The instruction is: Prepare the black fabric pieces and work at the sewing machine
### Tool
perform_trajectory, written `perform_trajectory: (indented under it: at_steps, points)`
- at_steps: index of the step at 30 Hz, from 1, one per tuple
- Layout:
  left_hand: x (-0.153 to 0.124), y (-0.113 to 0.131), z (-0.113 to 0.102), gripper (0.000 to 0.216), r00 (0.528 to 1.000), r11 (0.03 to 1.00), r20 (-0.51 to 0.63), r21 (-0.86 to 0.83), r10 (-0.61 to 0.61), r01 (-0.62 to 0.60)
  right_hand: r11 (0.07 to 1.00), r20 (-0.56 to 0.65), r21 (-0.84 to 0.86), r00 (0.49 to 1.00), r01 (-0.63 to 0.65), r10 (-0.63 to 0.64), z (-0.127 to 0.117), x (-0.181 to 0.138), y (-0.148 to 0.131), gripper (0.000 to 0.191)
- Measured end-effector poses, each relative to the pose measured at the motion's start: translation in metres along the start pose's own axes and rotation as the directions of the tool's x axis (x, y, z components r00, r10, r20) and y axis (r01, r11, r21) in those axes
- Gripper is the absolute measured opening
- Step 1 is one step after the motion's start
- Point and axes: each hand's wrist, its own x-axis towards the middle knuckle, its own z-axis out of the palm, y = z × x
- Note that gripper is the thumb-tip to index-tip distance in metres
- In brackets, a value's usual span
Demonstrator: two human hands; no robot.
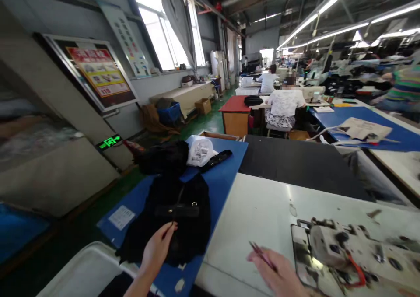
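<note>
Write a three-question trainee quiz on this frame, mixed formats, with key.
1. True or false: the left hand touches the black garment.
2. What does the right hand hold? A) thin pink tool B) white bag C) nothing
3. Fill in: the black garment lies on a ___ board.

Key: 1 true. 2 A. 3 blue.

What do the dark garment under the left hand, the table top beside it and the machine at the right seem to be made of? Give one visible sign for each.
Dark garment: soft black fabric, matte; it folds and drapes.
Table top: smooth pale laminate or painted board, probably; it shows a faint sheen.
Machine: painted metal, likely; hard cream casing with glossy highlights, though blurred.
</note>
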Motion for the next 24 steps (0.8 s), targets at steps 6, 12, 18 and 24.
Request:
perform_trajectory:
  at_steps: [6,12,18,24]
  points:
    - [0.004,-0.009,-0.008,0.042,0.995,0.984,0.097,-0.178,-0.002,0.02,0.978,0.452,-0.189,0.892,0.09,0.005,0.127,0.142,-0.062,0.07]
    - [0.004,-0.015,-0.017,0.039,0.991,0.94,0.136,-0.338,-0.002,0.048,0.913,0.486,-0.388,0.87,0.13,0.082,0.171,0.201,-0.055,0.058]
    - [0.007,-0.02,-0.026,0.042,0.982,0.886,0.188,-0.451,-0.024,0.108,0.873,0.52,-0.456,0.848,0.17,0.106,0.171,0.206,-0.054,0.056]
    - [0.007,-0.021,-0.031,0.042,0.971,0.85,0.237,-0.506,-0.025,0.146,0.883,0.51,-0.446,0.852,0.147,0.116,0.176,0.211,-0.05,0.056]
